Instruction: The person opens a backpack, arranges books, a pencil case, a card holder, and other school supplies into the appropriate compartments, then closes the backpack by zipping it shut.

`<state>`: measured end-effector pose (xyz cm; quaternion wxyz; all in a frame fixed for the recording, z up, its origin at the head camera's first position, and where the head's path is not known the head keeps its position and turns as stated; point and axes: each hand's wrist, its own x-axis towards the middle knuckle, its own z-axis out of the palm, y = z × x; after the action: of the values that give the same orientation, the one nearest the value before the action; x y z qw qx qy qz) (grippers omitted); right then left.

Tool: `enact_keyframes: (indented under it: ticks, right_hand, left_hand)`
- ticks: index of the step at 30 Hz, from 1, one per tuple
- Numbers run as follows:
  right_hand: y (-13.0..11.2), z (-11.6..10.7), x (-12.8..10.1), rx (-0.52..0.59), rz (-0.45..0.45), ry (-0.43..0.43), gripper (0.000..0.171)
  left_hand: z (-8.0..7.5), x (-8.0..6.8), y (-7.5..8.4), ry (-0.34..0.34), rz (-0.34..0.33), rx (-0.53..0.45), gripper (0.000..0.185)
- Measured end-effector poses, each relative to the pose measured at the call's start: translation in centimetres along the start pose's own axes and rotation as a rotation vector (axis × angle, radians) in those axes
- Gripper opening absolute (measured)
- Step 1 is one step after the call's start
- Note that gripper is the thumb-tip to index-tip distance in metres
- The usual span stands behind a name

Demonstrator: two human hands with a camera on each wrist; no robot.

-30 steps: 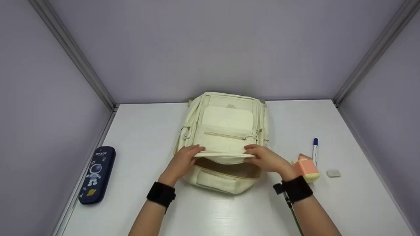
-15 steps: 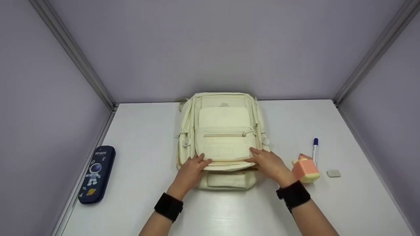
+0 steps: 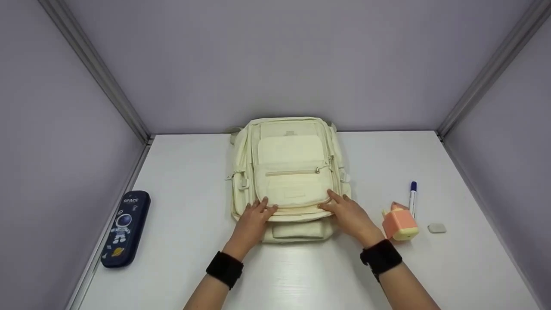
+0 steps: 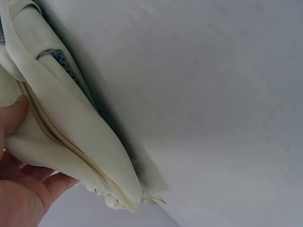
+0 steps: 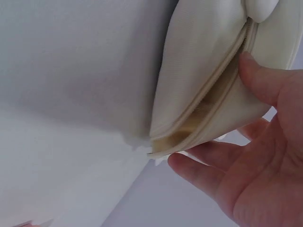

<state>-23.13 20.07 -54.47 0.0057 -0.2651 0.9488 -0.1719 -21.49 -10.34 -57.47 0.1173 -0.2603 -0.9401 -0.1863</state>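
A cream backpack (image 3: 291, 148) lies on its back on the white table, its front panel facing up. My left hand (image 3: 249, 226) holds the near left edge of the front panel. In the left wrist view, its thumb (image 4: 15, 113) lies by the zip and the fingers are on the panel's other side. My right hand (image 3: 352, 217) pinches the panel's near right edge. Its thumb (image 5: 255, 78) is beside the zip in the right wrist view, where the zipped opening (image 5: 189, 125) gapes a little. The backpack's lower part (image 3: 298, 231) shows below the panel.
A dark blue pencil case (image 3: 125, 228) with an astronaut print lies at the left. On the right are an orange and yellow pencil sharpener (image 3: 400, 224), a marker (image 3: 413, 198) with a blue cap and a grey eraser (image 3: 437, 228). Panels stand behind and at both sides.
Both hands have lowered the lifted front panel, so the wide opening now looks nearly covered. The backpack has straightened and shifted slightly left and away.
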Motion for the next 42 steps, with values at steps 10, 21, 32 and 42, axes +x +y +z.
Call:
enact_keyframes:
  ticks: [10,21,32,42]
  right_hand:
    - [-4.1,0.0,1.6,-0.019,0.134,0.01,0.051]
    - [-4.3,2.2,2.9,-0.012,0.235,-0.102,0.063]
    - [-4.6,2.2,2.5,0.005,0.249,-0.129,0.058]
    - [-4.6,2.6,2.0,-0.023,0.259,-0.092,0.049]
  left_hand:
    - [-1.5,-0.2,-1.1,-0.147,-0.046,-0.231,0.056]
    - [-1.9,0.9,-4.4,0.032,-0.295,-0.371,0.037]
    - [-2.3,3.4,-9.1,0.0,-0.606,-0.367,0.044]
    - [-2.7,4.9,-11.1,-0.277,-0.603,-0.466,0.075]
